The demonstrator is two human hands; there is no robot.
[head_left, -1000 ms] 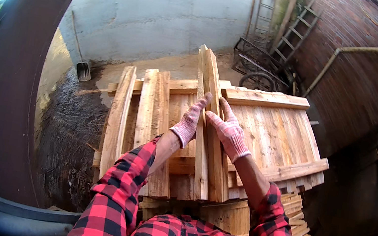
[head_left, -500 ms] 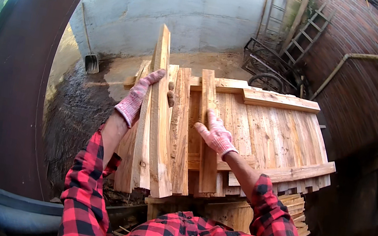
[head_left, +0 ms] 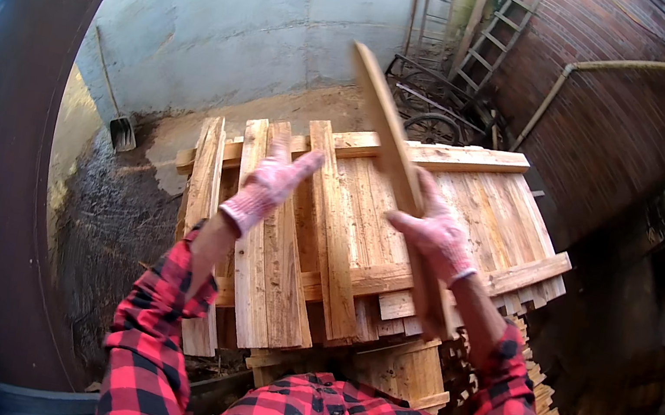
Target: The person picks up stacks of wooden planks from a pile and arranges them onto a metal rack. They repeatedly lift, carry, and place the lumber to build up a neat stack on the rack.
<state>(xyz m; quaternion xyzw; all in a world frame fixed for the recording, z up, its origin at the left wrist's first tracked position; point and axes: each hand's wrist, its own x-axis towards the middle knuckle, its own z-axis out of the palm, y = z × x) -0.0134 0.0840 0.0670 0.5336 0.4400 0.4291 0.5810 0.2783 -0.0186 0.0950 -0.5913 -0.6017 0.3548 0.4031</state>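
My right hand (head_left: 438, 236), in a pink-and-white knit glove, grips a wooden plank (head_left: 388, 125) raised at a slant above the stacked boards (head_left: 486, 209). The thumb lies across the plank, and motion blurs its edges. My left hand (head_left: 266, 186), gloved alike, is open with fingers apart over a pair of planks (head_left: 273, 272) lying side by side. Whether it touches them I cannot tell. Between my hands lies another loose plank (head_left: 331, 225), and a narrow one (head_left: 204, 173) rests at the left. These lie across two crosswise battens.
Below the stack are more cut wood pieces (head_left: 534, 395). A brown post (head_left: 16, 155) stands close on my left. Farther back are a shovel (head_left: 121, 133) against the grey wall (head_left: 248, 26), a ladder (head_left: 494, 41), a wheeled frame (head_left: 434, 126) and a brick wall (head_left: 619, 124) with a pipe.
My left hand has released the upright planks, which now lie flat on the battens. My right hand has lifted a plank and moved right with it. The view has shifted slightly.
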